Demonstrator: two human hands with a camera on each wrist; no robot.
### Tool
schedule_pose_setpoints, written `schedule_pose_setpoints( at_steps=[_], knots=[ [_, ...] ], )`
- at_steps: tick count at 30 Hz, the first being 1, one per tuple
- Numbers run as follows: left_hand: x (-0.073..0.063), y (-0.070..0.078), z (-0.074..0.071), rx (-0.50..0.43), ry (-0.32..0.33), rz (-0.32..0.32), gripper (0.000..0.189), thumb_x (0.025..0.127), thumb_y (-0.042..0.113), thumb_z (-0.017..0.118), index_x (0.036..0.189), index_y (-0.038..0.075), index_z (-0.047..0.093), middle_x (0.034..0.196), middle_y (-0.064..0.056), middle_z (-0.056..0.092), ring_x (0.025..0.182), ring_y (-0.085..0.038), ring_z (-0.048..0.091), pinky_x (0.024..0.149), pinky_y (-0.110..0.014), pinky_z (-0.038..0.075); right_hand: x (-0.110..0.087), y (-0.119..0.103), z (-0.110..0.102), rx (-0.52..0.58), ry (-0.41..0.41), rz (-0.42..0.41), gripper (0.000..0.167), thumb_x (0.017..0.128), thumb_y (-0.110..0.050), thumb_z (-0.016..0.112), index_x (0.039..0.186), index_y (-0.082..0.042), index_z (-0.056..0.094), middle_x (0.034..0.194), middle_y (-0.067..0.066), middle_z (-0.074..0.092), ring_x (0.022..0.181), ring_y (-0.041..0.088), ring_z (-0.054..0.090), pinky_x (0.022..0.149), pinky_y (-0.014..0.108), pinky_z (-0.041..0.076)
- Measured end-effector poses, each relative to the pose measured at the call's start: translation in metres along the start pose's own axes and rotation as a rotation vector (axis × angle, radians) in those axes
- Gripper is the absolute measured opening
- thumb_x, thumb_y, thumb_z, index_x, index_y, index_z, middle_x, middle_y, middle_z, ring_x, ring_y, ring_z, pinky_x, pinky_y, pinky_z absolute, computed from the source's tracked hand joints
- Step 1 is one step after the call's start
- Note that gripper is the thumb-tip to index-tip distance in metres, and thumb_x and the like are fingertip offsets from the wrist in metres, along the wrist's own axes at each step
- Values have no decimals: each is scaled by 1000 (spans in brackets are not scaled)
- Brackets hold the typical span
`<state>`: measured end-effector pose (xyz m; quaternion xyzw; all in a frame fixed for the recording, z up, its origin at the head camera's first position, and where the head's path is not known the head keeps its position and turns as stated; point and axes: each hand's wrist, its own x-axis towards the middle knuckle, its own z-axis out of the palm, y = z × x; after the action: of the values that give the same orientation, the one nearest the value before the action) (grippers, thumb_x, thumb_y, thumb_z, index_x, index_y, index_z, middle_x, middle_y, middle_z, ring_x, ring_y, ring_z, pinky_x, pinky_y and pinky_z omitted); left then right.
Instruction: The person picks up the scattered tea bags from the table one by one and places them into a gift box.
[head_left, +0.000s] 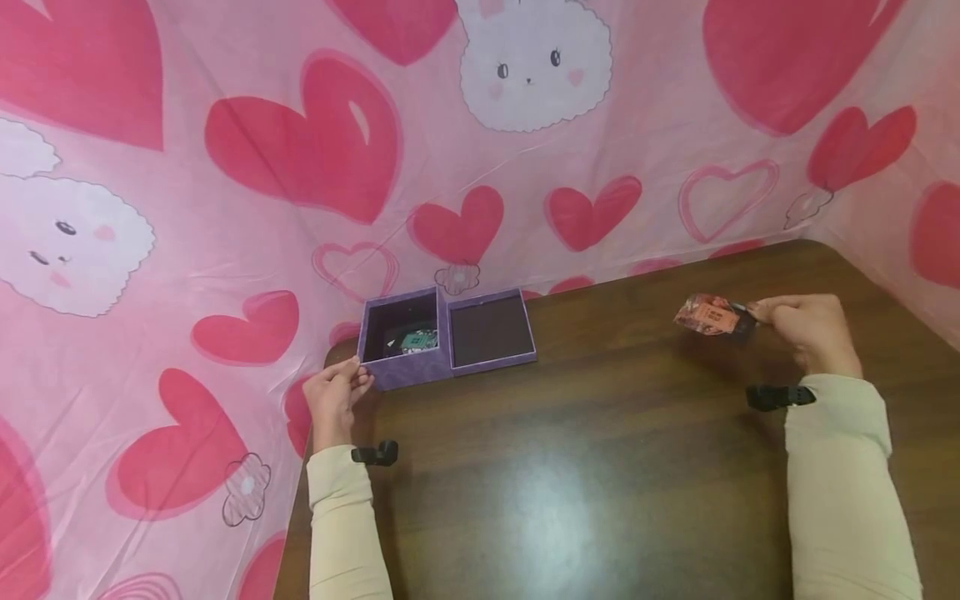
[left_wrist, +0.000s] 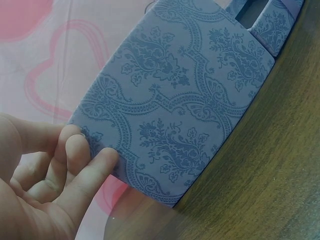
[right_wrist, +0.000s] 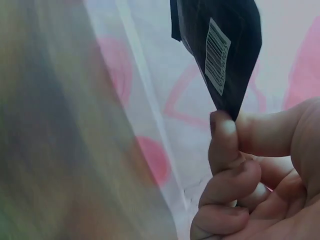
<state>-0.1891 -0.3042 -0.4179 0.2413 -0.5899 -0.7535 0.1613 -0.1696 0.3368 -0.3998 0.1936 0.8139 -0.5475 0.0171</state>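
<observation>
A purple patterned box (head_left: 411, 370) stands at the table's back left, its compartment uncovered. Inside lies a small packet with a green label (head_left: 420, 340). At the box's near left corner, my left hand (head_left: 336, 396) holds the edge between thumb and fingers; the left wrist view shows the fingertips (left_wrist: 110, 156) on the patterned side. Over the right part of the table, my right hand (head_left: 813, 329) pinches a flat sachet (head_left: 712, 318) by one corner. Its orange-red printed face shows in the head view, while the right wrist view shows a black back with a barcode (right_wrist: 218, 56).
The box's lid (head_left: 491, 332) lies folded open to the right, dark inside. A brown wooden table (head_left: 600, 450) spans the space between both arms. Pink cloth (head_left: 525, 158) with hearts and white bunny faces hangs behind and along the sides.
</observation>
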Motion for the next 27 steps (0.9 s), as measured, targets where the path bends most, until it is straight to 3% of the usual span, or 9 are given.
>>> schedule_pose_setpoints(
  at_steps=[3, 7, 12, 20, 27],
  knots=[
    [0, 0, 1, 0, 2, -1, 8, 91, -7, 69, 96, -12, 73, 60, -7, 64, 52, -15, 64, 66, -37, 63, -2, -8, 12, 66, 21, -17, 26, 95, -29, 68, 73, -39, 77, 78, -23, 62, 100, 23, 48, 89, 45, 39],
    [-1, 0, 1, 8, 1, -14, 13, 91, -6, 69, 101, -14, 71, 61, -7, 64, 52, -14, 63, 66, -36, 63, -3, -16, 26, 113, 46, -22, 26, 95, -28, 68, 72, -36, 77, 75, -22, 62, 95, 22, 47, 80, 39, 38],
    [0, 0, 1, 10, 4, -14, 20, 91, -6, 68, 107, -17, 67, 60, -7, 64, 52, -14, 63, 65, -36, 63, -4, -28, 45, 168, 48, -46, 18, 94, -27, 71, 79, -31, 81, 76, -20, 65, 89, 17, 51, 79, 37, 37],
    [0, 1, -2, -4, 18, -26, 15, 91, -5, 70, 102, -14, 70, 61, -7, 64, 52, -14, 63, 65, -35, 63, -3, -46, 75, 194, 53, -92, 16, 93, -18, 71, 82, -24, 81, 76, -16, 68, 80, 13, 55, 68, 28, 48],
    [-2, 2, 0, 25, 13, -28, 26, 91, -5, 70, 113, -18, 65, 62, -6, 65, 53, -15, 64, 68, -37, 63, -2, -56, 92, 203, 41, -111, 15, 94, -11, 68, 89, -15, 81, 78, -16, 67, 82, 14, 54, 66, 23, 48]
  ],
)
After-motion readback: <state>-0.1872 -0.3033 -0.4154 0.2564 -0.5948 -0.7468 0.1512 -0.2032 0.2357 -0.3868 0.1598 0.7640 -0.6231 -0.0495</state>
